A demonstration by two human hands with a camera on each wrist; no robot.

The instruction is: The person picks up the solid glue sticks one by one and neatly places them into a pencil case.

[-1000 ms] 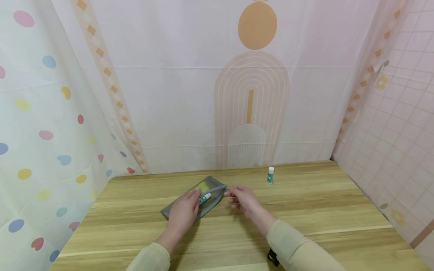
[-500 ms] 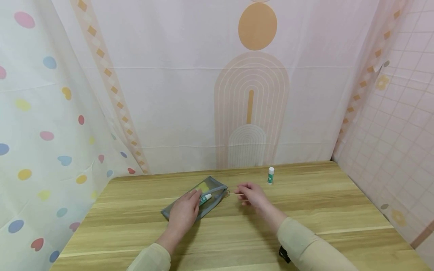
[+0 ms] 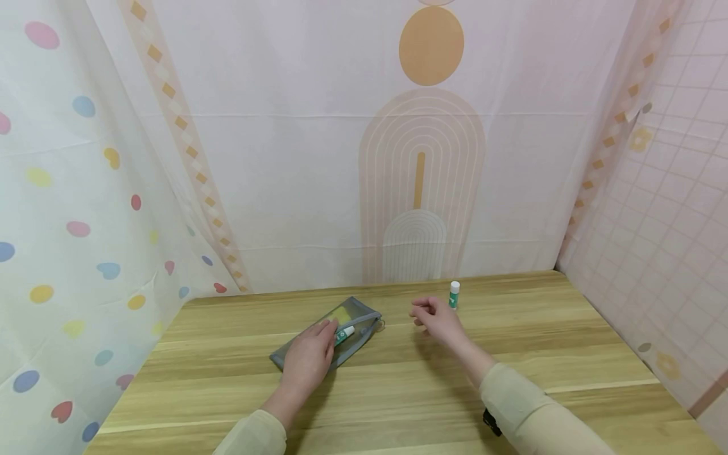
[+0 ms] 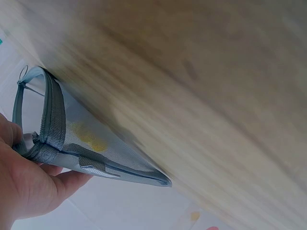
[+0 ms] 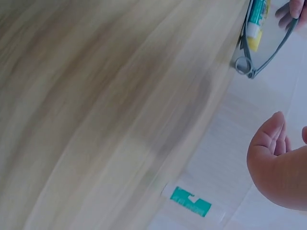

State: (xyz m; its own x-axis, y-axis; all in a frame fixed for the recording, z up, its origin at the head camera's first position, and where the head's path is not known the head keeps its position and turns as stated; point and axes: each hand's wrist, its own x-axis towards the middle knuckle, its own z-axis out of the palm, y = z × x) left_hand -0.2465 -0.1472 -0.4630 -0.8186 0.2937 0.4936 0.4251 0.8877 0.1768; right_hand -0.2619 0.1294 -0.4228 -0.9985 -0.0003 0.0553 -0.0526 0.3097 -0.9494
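A grey mesh zipper pouch (image 3: 309, 332) lies slanted on the wooden table, its zipper side parted. Inside it are a green-and-white glue stick (image 3: 343, 335) and something yellow (image 3: 341, 314). My left hand (image 3: 309, 357) lies over the pouch; in the left wrist view its fingers (image 4: 72, 182) curl round the pouch's edge and grip it. A metal ring (image 5: 243, 65) hangs at the pouch's open corner. To the right of that corner my right hand (image 3: 438, 318) hovers above the table, fingers loosely bent and holding nothing. Just behind it stands a second glue stick (image 3: 454, 295), upright.
The wooden table (image 3: 540, 354) runs back to a patterned curtain (image 3: 307, 189), with more printed cloth on the left and right sides. A black object (image 3: 491, 422) shows beneath the right sleeve (image 3: 523, 395).
My right hand has come away from the pouch's zipper corner and moved right, towards the standing glue stick. The left hand and pouch have stayed in place.
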